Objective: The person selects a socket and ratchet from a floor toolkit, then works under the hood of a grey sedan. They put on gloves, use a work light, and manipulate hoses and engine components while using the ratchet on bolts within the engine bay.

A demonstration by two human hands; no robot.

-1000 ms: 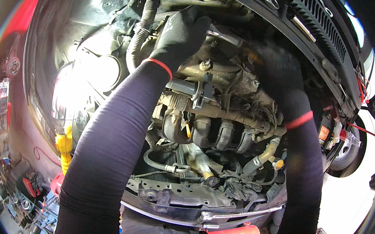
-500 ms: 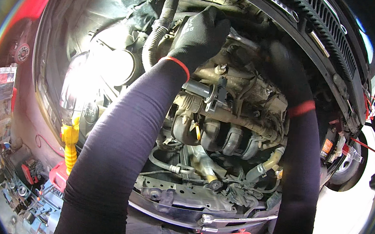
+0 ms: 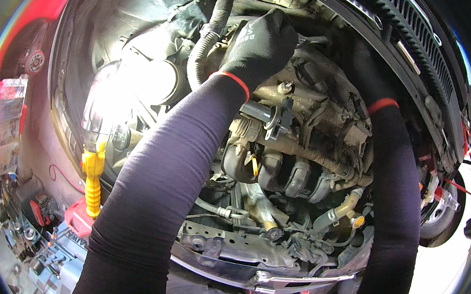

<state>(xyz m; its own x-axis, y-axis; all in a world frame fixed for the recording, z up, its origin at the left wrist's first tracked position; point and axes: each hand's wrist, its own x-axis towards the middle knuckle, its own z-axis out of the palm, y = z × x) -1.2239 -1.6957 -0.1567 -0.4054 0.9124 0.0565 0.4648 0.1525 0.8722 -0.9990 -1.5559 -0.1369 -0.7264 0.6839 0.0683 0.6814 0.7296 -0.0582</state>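
My left hand (image 3: 263, 44), in a black glove with a red cuff, is closed in a fist at the back of the engine (image 3: 303, 136). A short grey metallic piece (image 3: 313, 40) shows just right of the fist; what the fingers grip is hidden. Gloved in black too, my right hand (image 3: 364, 60) reaches down into the dark gap behind the engine at the right, and its fingers are lost in shadow. Between my forearms, a black ignition coil (image 3: 276, 120) lies across the engine top. The yellow dipstick loop (image 3: 255, 166) stands in front of it.
A lit work lamp with a yellow handle (image 3: 92, 183) hangs at the left. The ribbed hose (image 3: 204, 50) runs beside my left wrist. Along the front edge lies a chrome ratchet (image 3: 302, 277). The black cowl grille (image 3: 405, 27) borders the back right.
The view has shifted slightly, moving the engine rightward in the picture. My right hand has gone farther back into the shadow. The left fist stays closed near the same spot.
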